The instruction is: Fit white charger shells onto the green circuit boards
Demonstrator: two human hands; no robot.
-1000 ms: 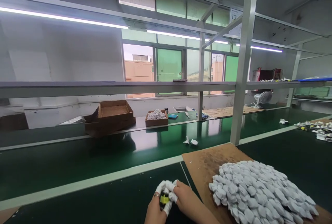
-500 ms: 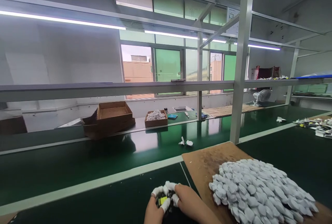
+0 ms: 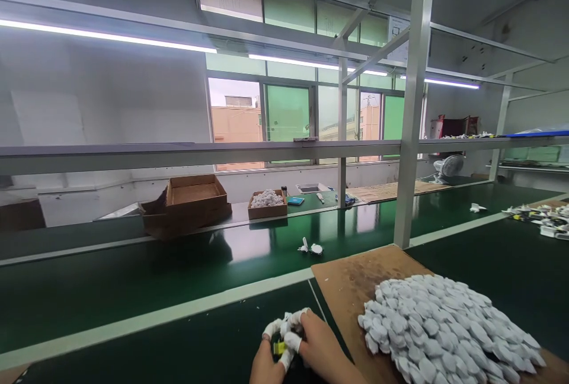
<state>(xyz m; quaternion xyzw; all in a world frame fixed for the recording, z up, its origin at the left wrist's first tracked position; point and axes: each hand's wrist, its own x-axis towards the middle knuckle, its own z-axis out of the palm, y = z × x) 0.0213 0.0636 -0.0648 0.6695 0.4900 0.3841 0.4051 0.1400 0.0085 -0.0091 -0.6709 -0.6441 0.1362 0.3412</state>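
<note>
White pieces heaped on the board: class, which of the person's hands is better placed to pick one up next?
Probably the right hand: it lies beside the pile of white pieces on the cardboard board, while the left hand is farther away, with both hands on a small yellow-and-black part.

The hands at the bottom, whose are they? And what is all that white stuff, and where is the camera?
The camera sits on a person's head, looking forward and down, so you see their own two hands. The left hand and the right hand wear white fingertip covers and together hold a small dark part with a yellow bit. To the right lies a pile of small white pieces on a brown board. Beyond runs a long green belt carrying two little white parts. Farther back stand cardboard boxes.
</note>
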